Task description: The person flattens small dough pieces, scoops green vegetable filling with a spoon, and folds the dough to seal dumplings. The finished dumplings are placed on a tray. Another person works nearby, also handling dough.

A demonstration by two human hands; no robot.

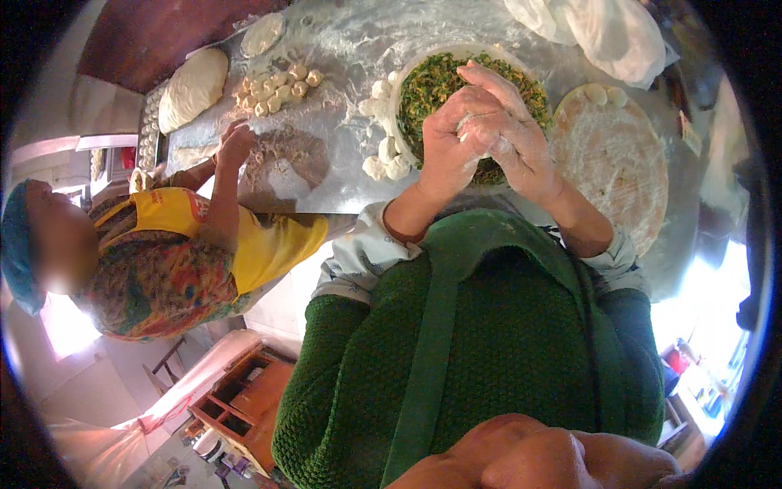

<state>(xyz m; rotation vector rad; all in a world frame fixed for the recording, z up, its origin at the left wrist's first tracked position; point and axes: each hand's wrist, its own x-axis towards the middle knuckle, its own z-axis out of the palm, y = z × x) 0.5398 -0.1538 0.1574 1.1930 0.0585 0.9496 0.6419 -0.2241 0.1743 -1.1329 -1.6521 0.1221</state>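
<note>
Both my floury hands meet above a round tub [400, 131] of chopped green filling [421, 91]. My left hand [519, 134] and my right hand [455, 137] are closed together around a small piece of pale dough [482, 131], mostly hidden by the fingers. Several dough balls [386, 166] lie against the tub's left side on the floured metal table [342, 147]. Right of the tub is a round floured board [611, 165], with pale dough pieces [595, 93] at its far edge.
At the left a co-worker [183, 257] in a yellow apron has hands over the table, near shaped dough pieces [275, 91], a large dough mass [195, 88] and a tray of small pieces [148, 131]. White cloth or plastic [617, 36] lies at the back right.
</note>
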